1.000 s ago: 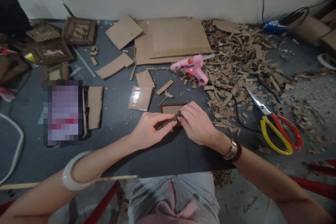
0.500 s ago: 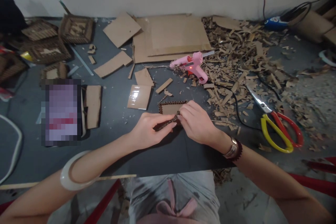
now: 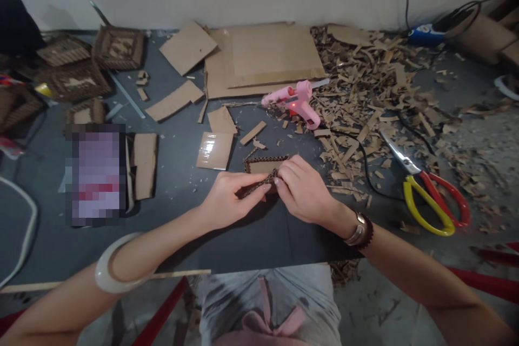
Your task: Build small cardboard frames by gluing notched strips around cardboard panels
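Observation:
Between thumb and fingers, my left hand [image 3: 227, 197] pinches a dark corrugated cardboard strip [image 3: 267, 177], which slants up to the right. My right hand [image 3: 304, 192] is closed on the strip's right end, its fingertips meeting there. Just behind the strip lies a small cardboard piece [image 3: 263, 165] with corrugated edging along its back and left sides. My hands cover its front and right parts, so I cannot tell whether the strip is joined to it. Beyond my hands a pink hot glue gun [image 3: 298, 102] rests on the table with its red light on.
Scissors [image 3: 413, 173] with red and yellow handles lie at right. Cardboard scraps [image 3: 365, 81] are heaped behind the glue gun. Flat cardboard sheets [image 3: 275, 54] lie at the back, corrugated frames [image 3: 119, 46] at back left. A phone [image 3: 99, 173], blurred out, stands at left.
My fingers have shifted very slightly on the strip. The view has moved a little; the other things stay where they were.

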{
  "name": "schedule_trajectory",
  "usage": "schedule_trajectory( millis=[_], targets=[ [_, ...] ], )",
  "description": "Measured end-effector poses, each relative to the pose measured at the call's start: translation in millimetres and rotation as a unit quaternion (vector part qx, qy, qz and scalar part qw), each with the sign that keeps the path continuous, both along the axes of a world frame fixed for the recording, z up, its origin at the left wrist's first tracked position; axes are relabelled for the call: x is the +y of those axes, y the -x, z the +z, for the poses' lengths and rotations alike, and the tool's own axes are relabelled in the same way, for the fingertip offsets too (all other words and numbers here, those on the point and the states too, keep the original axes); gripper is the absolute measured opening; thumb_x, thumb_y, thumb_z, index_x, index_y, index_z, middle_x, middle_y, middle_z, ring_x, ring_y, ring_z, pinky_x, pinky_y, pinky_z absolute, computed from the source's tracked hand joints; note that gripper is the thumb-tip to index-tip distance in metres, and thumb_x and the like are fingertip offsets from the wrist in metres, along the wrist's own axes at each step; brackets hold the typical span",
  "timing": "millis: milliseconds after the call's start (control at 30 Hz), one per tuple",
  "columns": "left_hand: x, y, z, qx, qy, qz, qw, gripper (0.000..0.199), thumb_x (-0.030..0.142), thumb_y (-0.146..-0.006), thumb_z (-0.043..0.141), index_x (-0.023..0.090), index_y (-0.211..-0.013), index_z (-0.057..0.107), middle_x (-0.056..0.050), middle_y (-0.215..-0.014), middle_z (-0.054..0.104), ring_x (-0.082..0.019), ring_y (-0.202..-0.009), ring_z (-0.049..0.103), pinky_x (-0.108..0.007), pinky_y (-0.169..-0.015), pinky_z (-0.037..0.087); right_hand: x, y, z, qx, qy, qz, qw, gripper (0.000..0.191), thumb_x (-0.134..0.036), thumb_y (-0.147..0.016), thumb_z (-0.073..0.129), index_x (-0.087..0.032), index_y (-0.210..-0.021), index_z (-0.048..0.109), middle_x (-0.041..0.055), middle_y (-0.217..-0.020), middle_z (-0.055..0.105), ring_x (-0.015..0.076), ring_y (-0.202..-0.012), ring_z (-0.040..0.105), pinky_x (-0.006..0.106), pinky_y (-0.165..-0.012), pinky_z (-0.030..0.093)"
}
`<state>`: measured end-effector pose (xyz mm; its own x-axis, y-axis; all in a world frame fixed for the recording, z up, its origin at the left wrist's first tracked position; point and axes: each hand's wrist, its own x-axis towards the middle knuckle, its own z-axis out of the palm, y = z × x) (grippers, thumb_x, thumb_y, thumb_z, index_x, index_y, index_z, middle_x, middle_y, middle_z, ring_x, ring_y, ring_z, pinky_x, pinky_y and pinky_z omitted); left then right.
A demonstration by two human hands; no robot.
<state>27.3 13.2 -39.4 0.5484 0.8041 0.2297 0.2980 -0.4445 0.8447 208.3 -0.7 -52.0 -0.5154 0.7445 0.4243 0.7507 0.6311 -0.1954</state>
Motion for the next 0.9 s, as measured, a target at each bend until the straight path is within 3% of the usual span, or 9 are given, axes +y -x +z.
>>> schedule_trajectory(
  millis=[333,567,667,800,900],
  targets=[
    [0.0,-1.4,-3.5,0.005,-0.045,0.001,0.999,0.016,0.019,-0.083,0.056,0.010,-0.086,0.070,0.000,-0.059,0.068,-0.007,-0.045,0.056,-0.014,-0.046,0.043,-0.6,3.6,-3.1,-0.005,-0.047,-0.029,0.998,0.027,-0.012,-0.085,0.039,-0.018,-0.060,0.050,0.0039,-0.057,0.050,0.0172,-0.062,0.039,0.028,-0.060,0.036],
    [0.0,-1.5,-2.4,0.002,-0.030,-0.009,0.999,0.019,0.017,-0.084,0.054,0.011,-0.092,0.069,-0.001,-0.060,0.069,-0.007,-0.049,0.059,-0.013,-0.049,0.046,-2.5,3.5,2.2,0.032,-0.070,-0.028,0.997,0.026,-0.010,-0.080,0.042,-0.020,-0.055,0.043,0.0009,-0.052,0.047,0.0151,-0.058,0.037,0.027,-0.056,0.035],
    [0.8,-1.4,-0.9,-0.009,0.012,0.005,1.000,0.020,0.019,-0.084,0.052,0.011,-0.090,0.070,0.000,-0.056,0.066,-0.006,-0.044,0.055,-0.013,-0.045,0.044,2.6,-5.8,6.8,0.040,-0.086,-0.063,0.993,0.026,-0.009,-0.078,0.043,-0.022,-0.055,0.038,-0.0001,-0.050,0.044,0.0148,-0.056,0.036,0.027,-0.054,0.034],
    [2.5,-1.1,2.2,-0.032,0.121,0.017,0.992,0.024,0.024,-0.084,0.051,0.009,-0.075,0.068,-0.001,-0.050,0.060,-0.004,-0.034,0.043,-0.013,-0.035,0.036,13.5,-21.4,8.6,0.055,-0.122,-0.158,0.978,0.034,-0.009,-0.078,0.046,-0.023,-0.054,0.027,-0.0023,-0.047,0.036,0.0142,-0.053,0.035,0.028,-0.049,0.029],
    [3.6,-0.5,4.2,-0.056,0.195,0.018,0.979,0.027,0.028,-0.084,0.051,0.009,-0.071,0.066,0.000,-0.049,0.056,-0.004,-0.032,0.041,-0.014,-0.032,0.033,15.8,-23.1,7.7,0.072,-0.118,-0.166,0.976,0.037,-0.013,-0.080,0.053,-0.023,-0.055,0.027,-0.0034,-0.047,0.036,0.0127,-0.051,0.036,0.027,-0.047,0.029]
  ],
)
